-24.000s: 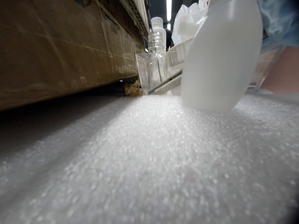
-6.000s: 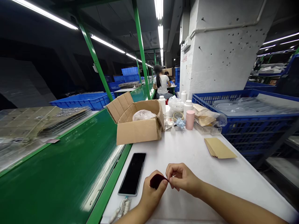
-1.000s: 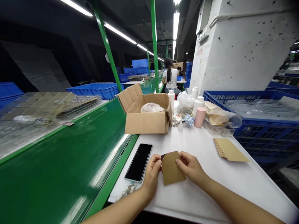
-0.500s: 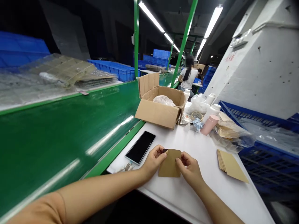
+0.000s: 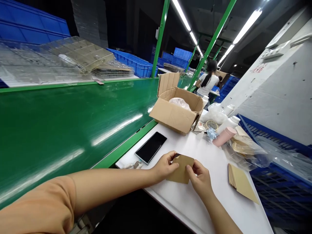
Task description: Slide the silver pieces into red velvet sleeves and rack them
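Between my two hands, just over the white table, is a tan sheet (image 5: 180, 170) with rounded corners, its upper left corner showing a dark patch. My left hand (image 5: 167, 165) pinches that corner between thumb and fingers. On the opposite edge, my right hand (image 5: 199, 175) grips the sheet, thumb on the face toward me and fingers behind. A dark-screened phone (image 5: 151, 147) lies left of the sheet. Over on the right side of the table rests a stack of similar tan sheets (image 5: 242, 182).
An open cardboard box (image 5: 172, 113) stands at the table's back. White bottles (image 5: 229, 124), a pink bottle (image 5: 224, 136), a tape roll (image 5: 211, 125) and plastic bags crowd beside it. A green conveyor belt (image 5: 60, 123) runs along the left; a blue crate (image 5: 280, 185) stands right. Another person (image 5: 207, 83) sits farther off.
The camera view has turned and tilted, shifting the surroundings mostly to the right. Both hands still hold the tan sheet, with its dark upper left corner now more covered by my left fingers.
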The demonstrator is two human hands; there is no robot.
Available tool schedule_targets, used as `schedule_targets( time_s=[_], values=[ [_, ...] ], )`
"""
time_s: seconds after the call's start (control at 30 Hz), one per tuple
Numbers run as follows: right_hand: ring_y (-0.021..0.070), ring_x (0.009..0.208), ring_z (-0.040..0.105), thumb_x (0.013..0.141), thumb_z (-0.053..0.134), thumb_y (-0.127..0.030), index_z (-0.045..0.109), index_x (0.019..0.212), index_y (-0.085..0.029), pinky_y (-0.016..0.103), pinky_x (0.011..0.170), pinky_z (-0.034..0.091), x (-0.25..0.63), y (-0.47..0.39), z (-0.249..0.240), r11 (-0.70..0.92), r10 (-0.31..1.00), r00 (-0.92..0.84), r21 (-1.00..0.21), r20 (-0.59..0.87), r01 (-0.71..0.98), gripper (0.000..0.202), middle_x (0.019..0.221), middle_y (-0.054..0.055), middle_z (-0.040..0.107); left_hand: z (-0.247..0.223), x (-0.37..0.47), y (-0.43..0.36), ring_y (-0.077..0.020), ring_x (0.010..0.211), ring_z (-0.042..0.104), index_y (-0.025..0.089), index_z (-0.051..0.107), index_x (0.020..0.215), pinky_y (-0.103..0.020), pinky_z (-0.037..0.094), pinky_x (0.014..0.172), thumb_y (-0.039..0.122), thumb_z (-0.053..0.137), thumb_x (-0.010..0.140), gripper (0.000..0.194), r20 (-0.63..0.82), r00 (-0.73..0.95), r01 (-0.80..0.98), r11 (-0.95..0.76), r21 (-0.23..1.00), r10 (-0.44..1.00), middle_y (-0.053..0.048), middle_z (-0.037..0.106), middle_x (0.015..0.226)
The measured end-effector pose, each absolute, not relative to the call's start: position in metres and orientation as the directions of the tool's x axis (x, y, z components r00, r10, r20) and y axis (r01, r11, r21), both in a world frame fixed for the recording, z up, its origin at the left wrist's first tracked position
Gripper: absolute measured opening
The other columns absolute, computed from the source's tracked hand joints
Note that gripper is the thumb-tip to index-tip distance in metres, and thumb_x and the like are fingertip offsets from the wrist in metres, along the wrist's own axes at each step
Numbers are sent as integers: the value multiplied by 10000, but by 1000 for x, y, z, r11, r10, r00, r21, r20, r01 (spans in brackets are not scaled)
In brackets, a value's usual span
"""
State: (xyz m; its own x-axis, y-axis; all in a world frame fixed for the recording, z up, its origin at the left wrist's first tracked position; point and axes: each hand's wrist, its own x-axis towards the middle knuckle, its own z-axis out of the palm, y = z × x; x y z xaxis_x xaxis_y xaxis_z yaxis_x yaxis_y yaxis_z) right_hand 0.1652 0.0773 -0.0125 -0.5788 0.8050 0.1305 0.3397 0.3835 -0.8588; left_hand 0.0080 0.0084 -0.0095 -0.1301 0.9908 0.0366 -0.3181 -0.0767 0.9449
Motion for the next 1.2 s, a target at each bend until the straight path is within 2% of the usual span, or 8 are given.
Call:
schedule_targets(
  time_s=[0.1, 0.33, 0.8, 1.03, 1.2],
  values=[
    [164, 652, 516, 790, 520, -401, 560, 785, -174, 258, 561, 414, 162, 75, -8, 387, 812, -561, -870, 164, 305, 231, 711, 37, 569, -7, 8, 7, -123, 786, 555, 123, 558, 957, -208, 428, 684, 279, 601, 695, 308, 5, -93, -342, -37, 939, 996, -60, 601, 909],
    [154, 641, 512, 818, 497, -330, 586, 851, -162, 255, 566, 404, 162, 70, 4, 428, 789, -587, -848, 182, 312, 194, 743, 42, 584, -7, 7, 7, -117, 746, 554, 109, 592, 946, -209, 421, 671, 407, 583, 739, 363, -8, -45, -337, -8, 941, 999, -60, 617, 861],
    [134, 580, 479, 811, 493, -355, 572, 777, -158, 243, 516, 381, 162, 73, -11, 456, 779, -587, -841, 219, 292, 215, 665, 27, 546, -5, 6, 5, -82, 678, 510, 90, 594, 865, -186, 398, 636, 456, 544, 765, 383, 18, -89, -323, -45, 945, 996, -37, 573, 766],
    [118, 551, 451, 803, 498, -351, 559, 735, -150, 232, 497, 360, 161, 72, -12, 465, 784, -567, -844, 253, 268, 221, 626, 9, 515, -3, 5, 6, -109, 769, 532, 89, 580, 934, -211, 416, 713, 448, 515, 788, 393, 60, -107, -293, -89, 952, 992, -63, 590, 865],
    [111, 552, 440, 810, 491, -319, 554, 732, -149, 226, 502, 357, 161, 69, -5, 472, 778, -581, -834, 241, 285, 197, 618, -1, 490, -2, 4, 6, -92, 718, 513, 100, 547, 868, -200, 399, 674, 448, 511, 787, 359, 59, -128, -273, -92, 958, 990, -36, 567, 801]
  ],
)
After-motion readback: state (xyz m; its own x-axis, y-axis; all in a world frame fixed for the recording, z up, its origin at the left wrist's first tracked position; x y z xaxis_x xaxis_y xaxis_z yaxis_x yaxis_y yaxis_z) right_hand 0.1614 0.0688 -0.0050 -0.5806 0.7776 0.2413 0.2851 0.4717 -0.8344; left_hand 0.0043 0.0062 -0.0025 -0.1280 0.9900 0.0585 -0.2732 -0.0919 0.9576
